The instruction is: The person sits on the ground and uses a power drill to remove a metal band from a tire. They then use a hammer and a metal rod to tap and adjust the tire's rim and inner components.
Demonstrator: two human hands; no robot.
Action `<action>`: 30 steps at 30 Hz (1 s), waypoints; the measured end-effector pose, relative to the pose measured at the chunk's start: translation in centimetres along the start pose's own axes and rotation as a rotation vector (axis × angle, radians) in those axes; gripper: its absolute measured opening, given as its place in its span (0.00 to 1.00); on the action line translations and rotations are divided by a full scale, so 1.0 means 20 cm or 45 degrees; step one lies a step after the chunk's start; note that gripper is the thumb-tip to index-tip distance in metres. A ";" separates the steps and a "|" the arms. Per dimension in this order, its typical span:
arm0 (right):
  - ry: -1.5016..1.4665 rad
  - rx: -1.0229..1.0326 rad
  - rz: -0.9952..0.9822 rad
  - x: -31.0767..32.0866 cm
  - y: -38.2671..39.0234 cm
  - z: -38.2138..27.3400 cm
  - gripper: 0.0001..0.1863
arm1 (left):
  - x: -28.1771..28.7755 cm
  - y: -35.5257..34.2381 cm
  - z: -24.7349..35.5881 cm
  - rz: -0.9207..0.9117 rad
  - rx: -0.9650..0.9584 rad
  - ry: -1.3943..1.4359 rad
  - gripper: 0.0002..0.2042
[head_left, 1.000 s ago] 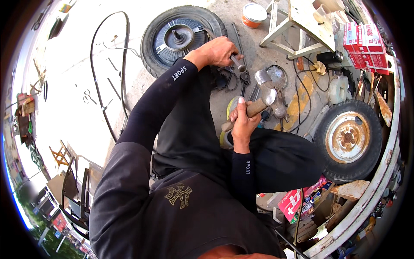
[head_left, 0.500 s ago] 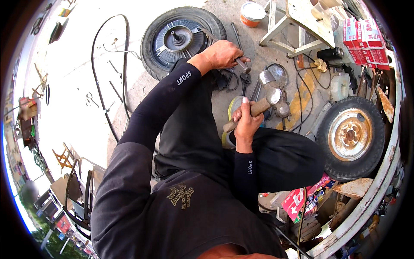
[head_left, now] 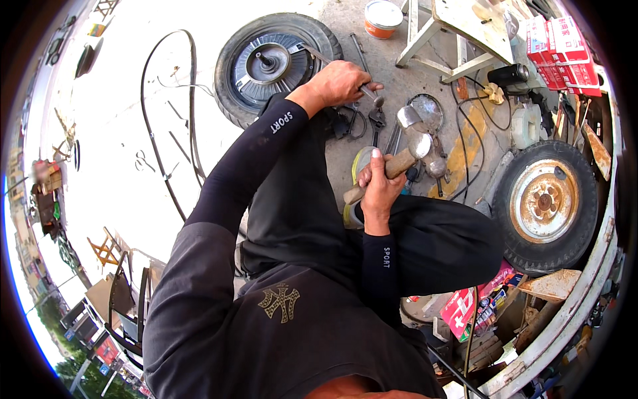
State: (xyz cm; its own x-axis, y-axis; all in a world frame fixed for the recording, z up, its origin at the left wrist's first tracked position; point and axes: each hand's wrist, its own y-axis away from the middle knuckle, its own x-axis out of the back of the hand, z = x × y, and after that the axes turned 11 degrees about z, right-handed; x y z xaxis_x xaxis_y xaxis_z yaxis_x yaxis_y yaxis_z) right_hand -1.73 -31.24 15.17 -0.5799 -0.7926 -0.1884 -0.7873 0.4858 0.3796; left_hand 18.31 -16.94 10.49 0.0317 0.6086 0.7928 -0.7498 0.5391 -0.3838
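Note:
My right hand [head_left: 377, 188] grips the wooden handle of a hammer [head_left: 405, 156], its steel head raised over the concrete floor. My left hand [head_left: 340, 82] reaches forward and holds a long thin metal rod [head_left: 318, 56] that runs from the hub motor wheel down toward the tools on the ground. The wheel [head_left: 271, 63], a black tyre with a grey hub, lies flat just left of that hand. Pliers [head_left: 376, 123] and a round metal part [head_left: 427, 110] lie on the floor between the two hands.
A second tyre with a rusty rim [head_left: 546, 197] lies at the right. A wooden stool [head_left: 458, 33], an orange tin [head_left: 383, 18] and red boxes [head_left: 561, 43] stand at the back. Cables trail across the floor; clutter fills the lower right.
The view has shifted slightly. My left hand has closed on the rod near the wheel and stays there; my right hand keeps the hammer raised in about the same place.

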 end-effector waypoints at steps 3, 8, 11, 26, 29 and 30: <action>0.032 0.001 -0.016 0.00 -0.01 0.00 0.18 | -0.02 -0.02 0.02 -0.001 0.020 -0.009 0.08; 0.104 -0.157 0.035 0.02 -0.05 0.02 0.19 | 0.00 -0.04 0.03 0.088 0.043 -0.005 0.11; 0.096 -0.047 0.144 0.01 -0.05 -0.04 0.19 | 0.02 -0.03 0.03 0.070 0.107 -0.032 0.18; -0.333 0.327 0.137 -0.02 -0.01 -0.18 0.18 | 0.02 -0.03 0.01 0.121 0.094 0.009 0.19; -0.057 0.137 0.047 -0.06 -0.03 0.00 0.17 | 0.00 -0.04 0.00 0.151 0.047 0.036 0.19; 0.244 -0.219 -0.043 -0.07 -0.02 0.05 0.16 | 0.01 -0.04 -0.01 0.116 0.046 0.025 0.19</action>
State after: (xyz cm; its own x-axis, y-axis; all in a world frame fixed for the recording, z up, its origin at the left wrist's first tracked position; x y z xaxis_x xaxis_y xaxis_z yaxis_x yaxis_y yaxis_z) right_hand -0.75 -30.04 14.44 -0.4908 -0.8706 -0.0347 -0.7490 0.4012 0.5274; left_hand 19.01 -17.15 10.76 -0.0246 0.6656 0.7459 -0.7735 0.4601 -0.4360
